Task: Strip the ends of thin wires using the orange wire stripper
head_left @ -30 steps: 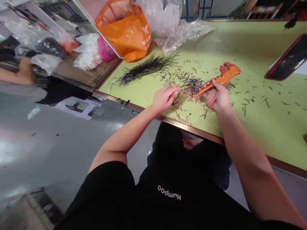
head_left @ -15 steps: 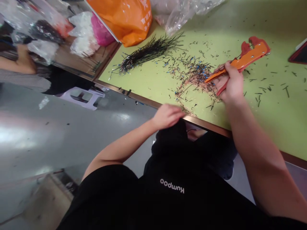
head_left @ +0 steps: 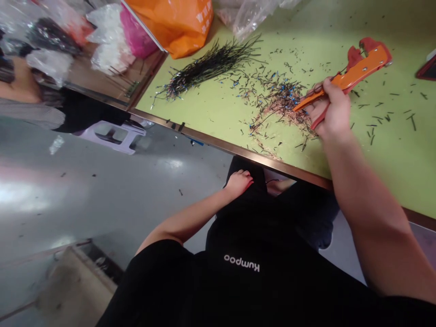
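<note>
My right hand is closed around the handles of an orange and red wire stripper, whose jaw end points up and to the right over the table. Below its handle tips lies a heap of wire scraps: short black pieces, blue bits and copper strands. My left hand rests on my dark-clothed thigh, below the table edge, fingers curled in; whatever is under them is hidden. A bundle of thin black wires lies on the table to the left of the heap.
The green table has a metal-trimmed edge in front of me. An orange bag and clear plastic stand behind. Far left are another person's arm, plastic bags and a light purple stool.
My left hand has come off the table edge and down onto my thigh. My right hand keeps hold of the wire stripper, nearly in place. The view has shifted slightly.
</note>
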Demonstrator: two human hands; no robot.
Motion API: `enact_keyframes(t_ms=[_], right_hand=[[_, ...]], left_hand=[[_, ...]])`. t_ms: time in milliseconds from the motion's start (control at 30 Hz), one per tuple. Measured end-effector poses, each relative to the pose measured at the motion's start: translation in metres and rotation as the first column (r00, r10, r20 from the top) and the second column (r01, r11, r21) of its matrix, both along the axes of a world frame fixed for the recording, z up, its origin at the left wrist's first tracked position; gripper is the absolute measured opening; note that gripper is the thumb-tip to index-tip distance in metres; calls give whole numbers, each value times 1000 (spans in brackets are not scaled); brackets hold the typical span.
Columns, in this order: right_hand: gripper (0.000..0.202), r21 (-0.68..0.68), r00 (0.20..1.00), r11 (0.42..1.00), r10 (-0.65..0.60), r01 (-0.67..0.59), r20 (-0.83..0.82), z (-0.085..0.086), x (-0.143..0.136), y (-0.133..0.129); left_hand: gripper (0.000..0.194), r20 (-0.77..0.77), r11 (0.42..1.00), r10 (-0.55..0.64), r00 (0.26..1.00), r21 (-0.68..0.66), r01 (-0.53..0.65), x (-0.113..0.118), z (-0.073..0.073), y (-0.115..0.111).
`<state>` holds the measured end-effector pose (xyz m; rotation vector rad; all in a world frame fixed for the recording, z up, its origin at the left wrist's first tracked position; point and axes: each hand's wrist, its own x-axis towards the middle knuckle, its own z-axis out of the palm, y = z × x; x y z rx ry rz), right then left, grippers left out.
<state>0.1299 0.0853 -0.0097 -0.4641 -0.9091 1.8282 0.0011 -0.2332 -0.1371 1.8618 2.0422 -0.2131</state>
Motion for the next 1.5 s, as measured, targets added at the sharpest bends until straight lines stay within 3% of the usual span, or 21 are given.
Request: enact_keyframes(t_ms=[300, 600, 700, 767, 833, 900, 967, 1033, 1133, 1233, 1300, 1367, 1433, 1500], right_hand=[[40, -33, 993, 999, 14, -10, 118, 4, 3, -1], [49, -59, 996, 998, 41, -37, 75, 8, 4, -3], [49, -67, 996, 997, 46, -41, 70, 7, 5, -2], [45, -63, 996, 997, 48, -44, 69, 6, 5, -1], [42, -50, 997, 998, 44, -41, 70, 4, 5, -1], [40, -36, 996, 999, 33, -30, 80, 1, 4, 0], [42, -24, 995, 1000, 13, -11, 94, 0, 3, 2], [45, -13, 995, 1000, -1, 2, 100, -1, 3, 3], [47, -14, 994, 1000, 4, -2, 106, 1, 4, 3], [46, -55, 993, 998, 9, -3, 115, 5, 5, -1], [46, -86, 992, 996, 1, 10, 127, 9, 6, -3], [46, -100, 989, 995, 2, 13, 146, 11, 7, -5], [45, -96, 989, 995, 1, 14, 150, 11, 6, -5], [45, -86, 990, 996, 8, 4, 143, 11, 6, -5]], left_hand=[[22, 125, 1000, 13, 992, -25, -10, 2, 1, 13], [24, 227, 1000, 10, 974, -10, -8, -2, 21, 17], [25, 323, 999, -41, 946, 35, 31, 10, 40, 17], [26, 517, 979, -179, 837, 175, 102, 20, 62, 19], [29, 595, 935, -275, 755, 348, 66, 26, 87, 27], [30, 538, 862, -310, 784, 507, -7, 24, 109, 44], [32, 392, 791, -228, 891, 608, -65, 14, 123, 66], [34, 239, 761, -139, 961, 647, -51, 0, 129, 88], [38, 118, 733, -37, 992, 678, -53, -18, 131, 105], [34, 152, 653, 16, 988, 747, -125, -20, 127, 94], [31, 176, 593, -48, 983, 797, -114, -16, 119, 72], [24, 121, 587, -292, 949, 806, 78, -11, 104, 45], [23, 109, 640, -420, 901, 739, 209, -10, 83, 21], [28, 128, 812, -339, 932, 540, 222, -13, 59, 6]])
